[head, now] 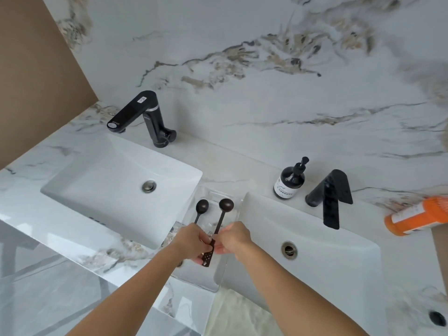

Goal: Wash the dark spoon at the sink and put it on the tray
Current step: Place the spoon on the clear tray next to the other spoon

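Over the clear tray (236, 204) between the two sinks, both hands pinch dark spoons, left hand (188, 241) one, right hand (232, 237) the longer spoon (221, 220), which could slip from wet fingers and clatter off the table's front edge

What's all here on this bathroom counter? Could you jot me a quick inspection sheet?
Surface: marble countertop with a left sink and a right sink, each with a black faucet.
Job's things: two dark spoons over a clear tray between the sinks; the longer spoon and the shorter spoon both have their handles at the hands.
Clutter: dark pump bottle; orange bottle lying on its side.
Hands: left hand and right hand meet at the spoon handles; which fingers hold which spoon is unclear.
Cables: nothing seen.
Surroundings: marble wall; no water seen running.
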Action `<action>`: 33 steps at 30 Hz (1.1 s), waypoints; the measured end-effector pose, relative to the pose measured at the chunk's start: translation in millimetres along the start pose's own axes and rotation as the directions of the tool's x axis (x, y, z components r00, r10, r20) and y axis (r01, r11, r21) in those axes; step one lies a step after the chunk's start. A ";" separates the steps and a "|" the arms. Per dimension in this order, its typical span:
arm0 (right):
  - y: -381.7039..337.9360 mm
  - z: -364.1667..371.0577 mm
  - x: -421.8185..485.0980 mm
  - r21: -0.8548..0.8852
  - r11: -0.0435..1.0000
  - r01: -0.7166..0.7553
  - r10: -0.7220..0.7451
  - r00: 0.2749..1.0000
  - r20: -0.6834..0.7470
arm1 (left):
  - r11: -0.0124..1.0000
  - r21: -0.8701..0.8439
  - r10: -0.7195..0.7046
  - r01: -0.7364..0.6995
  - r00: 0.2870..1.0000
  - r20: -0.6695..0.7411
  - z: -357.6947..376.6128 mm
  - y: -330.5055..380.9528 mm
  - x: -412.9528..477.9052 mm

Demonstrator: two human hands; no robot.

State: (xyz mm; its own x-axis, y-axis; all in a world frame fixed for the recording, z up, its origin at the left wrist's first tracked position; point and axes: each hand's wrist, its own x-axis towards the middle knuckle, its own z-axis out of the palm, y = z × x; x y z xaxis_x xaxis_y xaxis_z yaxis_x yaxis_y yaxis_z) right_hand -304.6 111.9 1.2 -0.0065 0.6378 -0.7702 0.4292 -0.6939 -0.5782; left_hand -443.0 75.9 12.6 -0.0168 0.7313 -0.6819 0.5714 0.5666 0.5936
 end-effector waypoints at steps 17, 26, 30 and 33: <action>2.7 47.5 27.4 -0.441 0.897 -0.033 -0.034 0.989 -0.142 | 0.979 -0.042 -0.186 0.198 0.960 0.208 9.9 -26.2 35.8; -5.7 48.1 45.8 -0.388 0.917 -0.095 0.031 0.985 -0.169 | 0.980 0.004 -0.198 0.200 0.966 0.169 8.1 -27.2 42.7; -15.0 40.4 57.6 -0.325 0.944 -0.048 -0.041 0.965 -0.260 | 0.972 0.022 -0.234 0.234 0.953 0.192 8.9 -29.5 41.9; -22.7 36.4 61.8 -0.291 0.955 -0.057 -0.021 0.966 -0.259 | 0.970 0.017 -0.241 0.242 0.954 0.180 10.3 -32.2 41.4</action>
State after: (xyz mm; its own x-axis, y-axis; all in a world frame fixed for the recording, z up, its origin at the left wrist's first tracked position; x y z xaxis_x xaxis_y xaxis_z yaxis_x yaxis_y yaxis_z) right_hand -347.6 154.9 -43.1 0.2184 0.7170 -0.6620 0.6733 -0.6018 -0.4296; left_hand -453.7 83.9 -39.2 -0.0064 0.4925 -0.8703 0.5640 0.7204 0.4036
